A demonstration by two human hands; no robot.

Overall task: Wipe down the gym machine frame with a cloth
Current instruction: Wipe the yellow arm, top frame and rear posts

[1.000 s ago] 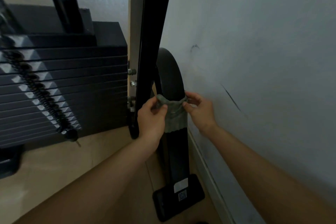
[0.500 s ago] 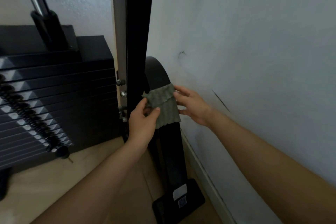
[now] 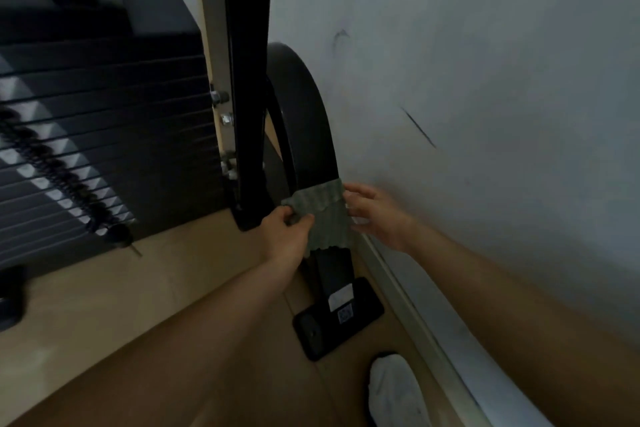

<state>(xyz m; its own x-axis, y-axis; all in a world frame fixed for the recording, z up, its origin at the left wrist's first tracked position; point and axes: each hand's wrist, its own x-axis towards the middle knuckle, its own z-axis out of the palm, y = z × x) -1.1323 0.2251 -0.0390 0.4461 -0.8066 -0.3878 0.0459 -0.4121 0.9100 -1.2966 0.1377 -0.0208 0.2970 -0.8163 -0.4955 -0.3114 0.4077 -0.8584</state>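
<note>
A grey-green cloth [image 3: 323,218] is draped across the curved black frame bar [image 3: 304,121] of the gym machine, low down near the floor. My left hand [image 3: 285,236] pinches the cloth's left edge. On the wall side, my right hand [image 3: 375,215] holds the cloth's right edge with its fingers spread along it. The bar runs down to a black foot plate [image 3: 337,319] with a white label. A straight black upright post [image 3: 247,80] stands just left of the curved bar.
A black weight stack [image 3: 104,121] with a coiled cord fills the left. The grey wall [image 3: 485,80] and its baseboard [image 3: 415,315] run close along the right. My white-socked foot [image 3: 394,392] rests on the wooden floor [image 3: 138,288] near the foot plate.
Both hands slid the cloth up the curved bar, then back down it toward the foot plate. The view tilted down, bringing my foot into sight.
</note>
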